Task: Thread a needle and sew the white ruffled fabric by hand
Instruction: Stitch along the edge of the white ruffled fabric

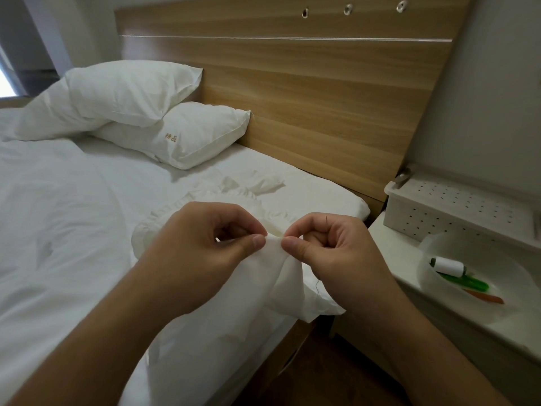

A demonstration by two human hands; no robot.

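Observation:
The white ruffled fabric (228, 197) lies on the bed and drapes over its near edge. My left hand (202, 244) pinches a fold of it between thumb and forefinger. My right hand (330, 247) pinches the same fold just to the right, the two thumbs almost touching. A thin dark needle (325, 219) pokes up above my right hand's curled fingers. A dark thread (317, 284) hangs below that hand against the cloth. A white thread spool (448, 266) lies in the white bowl (433, 247) on the nightstand.
Two white pillows (187, 136) lean at the wooden headboard (307, 92). On the nightstand at the right stand a white perforated box (456, 206) and the bowl, which also holds a green tool (465, 282) and an orange tool (489, 298).

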